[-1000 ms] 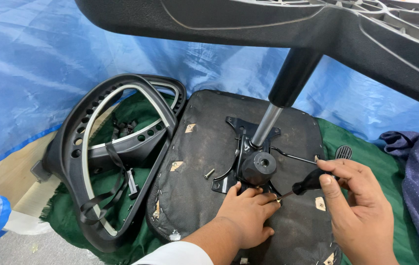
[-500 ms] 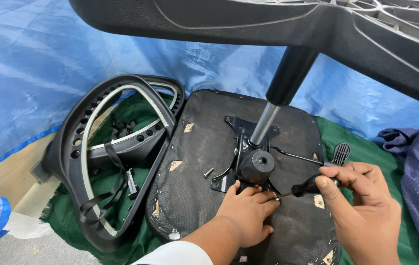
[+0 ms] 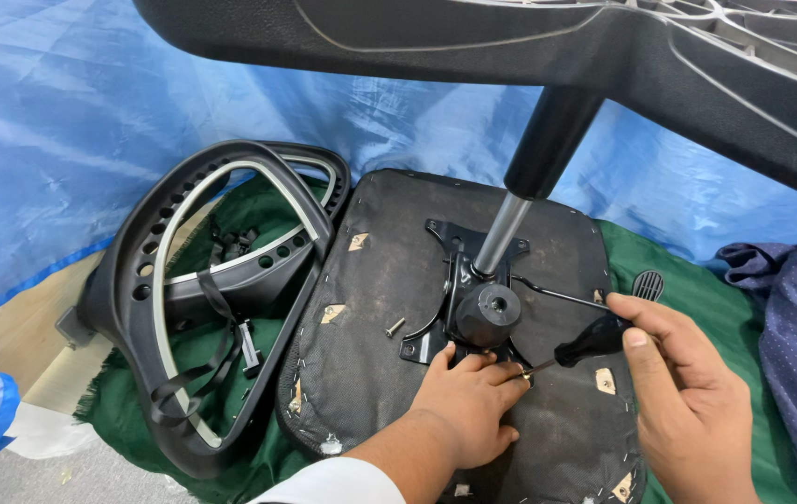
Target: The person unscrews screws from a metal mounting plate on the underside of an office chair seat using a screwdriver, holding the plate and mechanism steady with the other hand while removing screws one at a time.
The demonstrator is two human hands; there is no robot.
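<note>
Two hands work at the mechanism plate (image 3: 473, 299), the black metal bracket screwed to the underside of the upturned seat pan (image 3: 389, 299), w/ the gas cylinder (image 3: 501, 233) rising from its middle to the chair base (image 3: 510, 47) overhead. Right hand (image 3: 688, 401), just right of the plate, has its grip closed round a black-handled screwdriver (image 3: 590, 341); tip runs to the plate's near edge. Left hand (image 3: 468, 406) rests on the seat pan at that same edge, fingers curled next to the tip; whether it pinches a screw I can't tell, it's hidden. Likely risk: the tip slips off the screw head and jabs the left fingers, since they sit right beside it. The base leans over the plate, so a knock to the cylinder could tip it onto the hands. One loose screw (image 3: 394, 327) lies left of the plate and could roll into the green cloth (image 3: 697, 280). Backrest frame (image 3: 221, 289) lies further left, apart. Blue sheet (image 3: 90, 140) behind.
</note>
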